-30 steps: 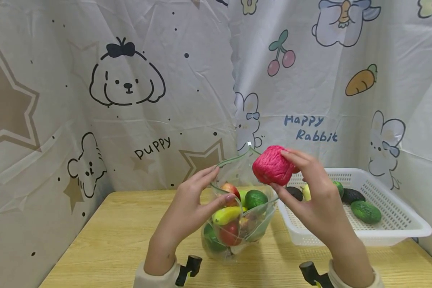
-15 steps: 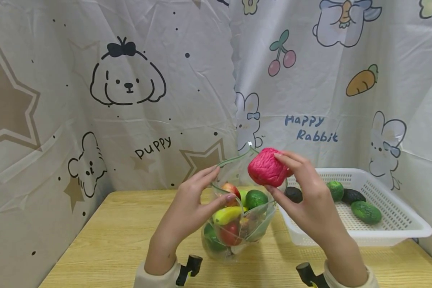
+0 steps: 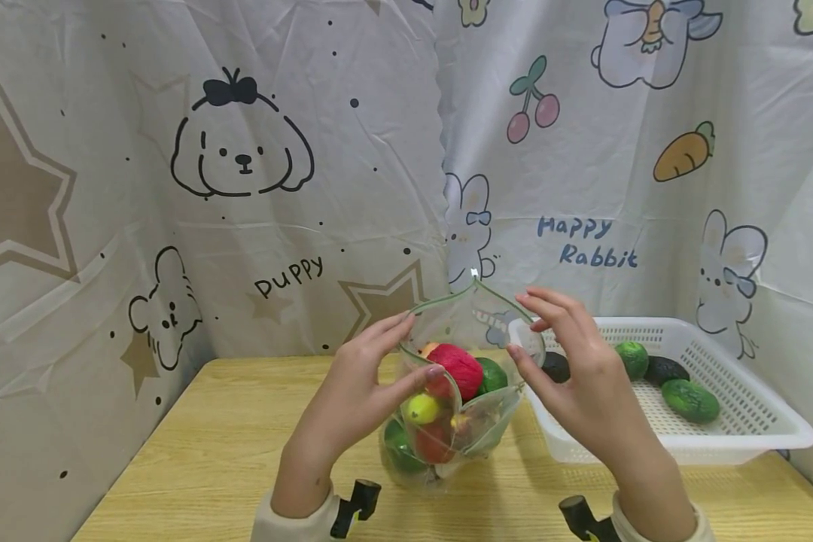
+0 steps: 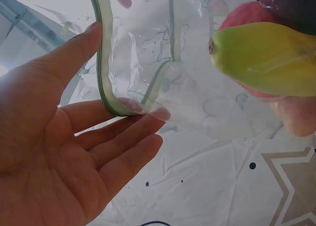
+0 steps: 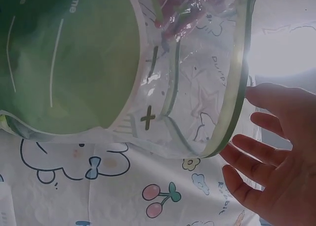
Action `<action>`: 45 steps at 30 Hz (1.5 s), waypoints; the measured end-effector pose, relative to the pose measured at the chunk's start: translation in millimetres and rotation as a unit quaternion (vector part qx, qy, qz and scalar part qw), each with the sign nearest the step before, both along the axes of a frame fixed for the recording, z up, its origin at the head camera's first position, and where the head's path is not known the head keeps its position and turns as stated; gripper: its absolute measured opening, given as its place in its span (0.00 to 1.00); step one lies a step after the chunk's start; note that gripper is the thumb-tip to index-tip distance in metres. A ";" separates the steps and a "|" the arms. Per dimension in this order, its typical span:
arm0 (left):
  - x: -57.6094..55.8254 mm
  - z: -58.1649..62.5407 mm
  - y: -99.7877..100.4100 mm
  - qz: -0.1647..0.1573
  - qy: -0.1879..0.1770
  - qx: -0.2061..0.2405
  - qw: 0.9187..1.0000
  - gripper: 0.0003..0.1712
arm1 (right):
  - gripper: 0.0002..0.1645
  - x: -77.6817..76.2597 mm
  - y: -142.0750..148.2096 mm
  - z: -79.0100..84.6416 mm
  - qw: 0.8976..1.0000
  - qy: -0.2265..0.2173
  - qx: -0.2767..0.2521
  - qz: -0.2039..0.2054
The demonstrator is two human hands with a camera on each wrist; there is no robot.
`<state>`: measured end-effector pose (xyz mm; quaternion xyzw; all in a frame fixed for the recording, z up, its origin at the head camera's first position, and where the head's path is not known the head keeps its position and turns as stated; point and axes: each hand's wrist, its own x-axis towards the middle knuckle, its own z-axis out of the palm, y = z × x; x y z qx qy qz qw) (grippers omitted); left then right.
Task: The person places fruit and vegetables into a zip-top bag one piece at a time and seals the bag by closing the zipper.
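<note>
A clear zip bag (image 3: 504, 414) with a green-edged mouth stands on the table, filled with fruit. On top inside it lies a pink-red, wrinkled fruit (image 3: 455, 370). Around that fruit are a green avocado-like fruit (image 3: 491, 376), a yellow fruit (image 3: 423, 408) and a red one (image 3: 433, 443). My left hand (image 3: 352, 395) touches the left side of the mouth, thumb and fingers spread apart along the rim (image 4: 102, 63). At the right side, my right hand (image 3: 586, 376) holds nothing; its spread fingertips are at or near the rim (image 5: 236, 87).
To the right stands a white perforated basket (image 3: 738, 444). In it are a green wrinkled fruit (image 3: 691, 400), another green fruit (image 3: 631, 360) and dark avocados (image 3: 667, 370). A printed curtain (image 3: 379, 188) hangs behind the wooden table (image 3: 244, 452).
My right hand carried the pink-red fruit left over the bag's mouth and let go. The fruit dropped inside, covering part of the contents. My left hand stayed at the rim.
</note>
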<state>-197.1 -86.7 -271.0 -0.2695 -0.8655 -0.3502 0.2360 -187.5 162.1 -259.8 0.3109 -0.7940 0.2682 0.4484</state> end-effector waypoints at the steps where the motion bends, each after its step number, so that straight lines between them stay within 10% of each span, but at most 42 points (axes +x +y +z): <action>1: -0.1 0.1 0.1 0.000 0.001 0.000 1.000 0.37 | 0.36 0.1 0.5 0.2 1.000 0.001 0.000 -0.002; 19: -1.0 3.7 2.1 -0.005 0.002 -0.010 1.000 0.39 | 0.35 -1.2 28.8 5.4 0.999 0.007 -0.028 -0.041; 28: -0.8 5.3 2.4 -0.005 -0.002 -0.014 1.000 0.40 | 0.34 -8.8 85.5 1.1 0.987 -0.075 -0.041 -0.133; 36: 2.5 4.3 -0.8 -0.003 -0.003 -0.013 1.000 0.40 | 0.33 -27.5 154.6 -27.5 0.942 -0.254 0.010 -0.221; 45: 6.3 0.6 -3.1 0.006 -0.014 -0.014 1.000 0.39 | 0.44 -52.1 210.8 -80.4 0.849 -0.462 0.112 -0.231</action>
